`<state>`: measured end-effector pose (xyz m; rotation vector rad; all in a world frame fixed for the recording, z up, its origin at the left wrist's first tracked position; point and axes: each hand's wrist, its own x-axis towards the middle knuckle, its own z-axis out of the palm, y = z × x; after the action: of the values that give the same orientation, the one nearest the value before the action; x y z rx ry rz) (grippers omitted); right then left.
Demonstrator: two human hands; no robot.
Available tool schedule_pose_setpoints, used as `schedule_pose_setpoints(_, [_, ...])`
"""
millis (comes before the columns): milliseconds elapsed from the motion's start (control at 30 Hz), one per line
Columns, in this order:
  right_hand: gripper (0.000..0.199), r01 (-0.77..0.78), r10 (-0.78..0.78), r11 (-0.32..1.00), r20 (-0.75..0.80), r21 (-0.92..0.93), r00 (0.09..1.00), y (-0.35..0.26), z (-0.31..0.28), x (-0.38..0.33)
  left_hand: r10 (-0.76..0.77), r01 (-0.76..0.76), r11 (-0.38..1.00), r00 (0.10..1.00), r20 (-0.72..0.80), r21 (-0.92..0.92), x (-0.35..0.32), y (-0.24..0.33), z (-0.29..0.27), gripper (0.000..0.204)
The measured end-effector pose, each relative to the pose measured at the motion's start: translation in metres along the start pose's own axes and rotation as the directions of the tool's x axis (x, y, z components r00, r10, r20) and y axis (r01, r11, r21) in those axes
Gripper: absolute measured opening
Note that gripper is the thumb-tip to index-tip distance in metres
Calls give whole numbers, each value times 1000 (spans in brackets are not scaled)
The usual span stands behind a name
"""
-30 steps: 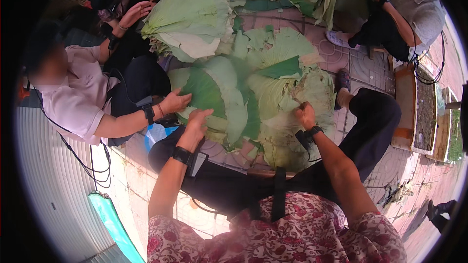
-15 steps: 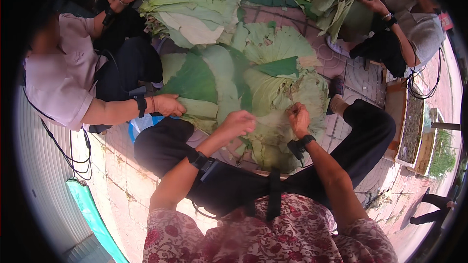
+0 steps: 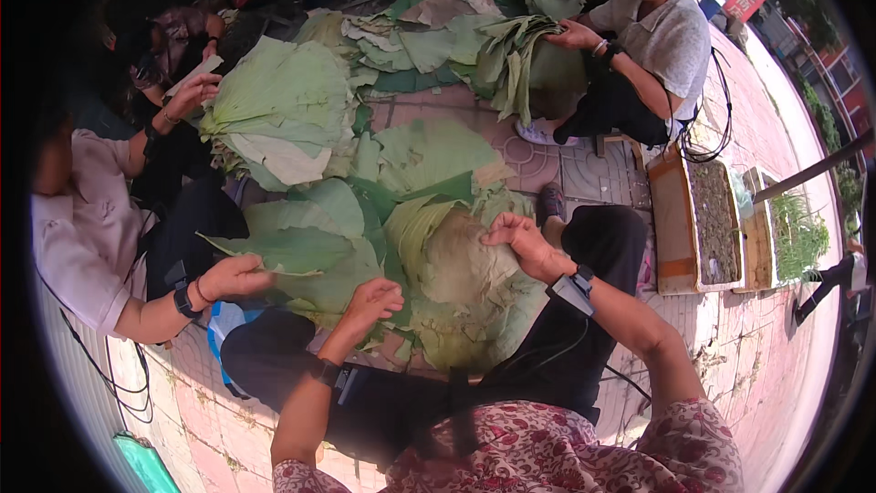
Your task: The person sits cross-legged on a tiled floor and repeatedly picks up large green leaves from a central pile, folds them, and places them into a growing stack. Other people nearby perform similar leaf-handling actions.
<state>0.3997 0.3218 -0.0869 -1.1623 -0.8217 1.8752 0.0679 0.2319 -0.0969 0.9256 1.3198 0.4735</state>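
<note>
Large flat green leaves, lotus leaves by their look, lie in a loose pile (image 3: 474, 324) in front of my lap. My right hand (image 3: 532, 251) is closed, thumb and fingers pinched at the edge of a dry, brownish lotus leaf (image 3: 452, 260) on top of this pile. That leaf is smeared by motion. Lower and to the left, my left hand (image 3: 372, 303) hovers over the leaves with its fingers curled together. Whether anything is between those fingers I cannot make out. Both wrists wear dark bands with small devices.
At left, a person's hand (image 3: 235, 276) holds a green leaf (image 3: 283, 254); a tall leaf stack (image 3: 283, 100) stands beyond. Across at right, another person grips a folded leaf bundle (image 3: 520, 59). Planter boxes (image 3: 680, 228) stand on the paving at right. More people sit at the back.
The view has tilted up, showing more of the far side. My hands have moved farther apart, the right one with the brownish leaf edge. The person at left has lifted a green leaf.
</note>
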Motion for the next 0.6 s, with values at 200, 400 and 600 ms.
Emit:
schedule_pose_setpoints(200, [18,4,4,1000,344,-22,939,10,61,-22,-62,129,918,981,186,-375,-14,44,38,52])
schedule_pose_setpoints(400, [20,46,86,982,653,-182,752,48,75,-38,16,60,938,976,215,-343,1,39,47,25])
schedule_pose_setpoints(600, [43,-279,410,895,395,-348,822,29,78,-34,153,-127,966,983,103,-227,6,22,32,15])
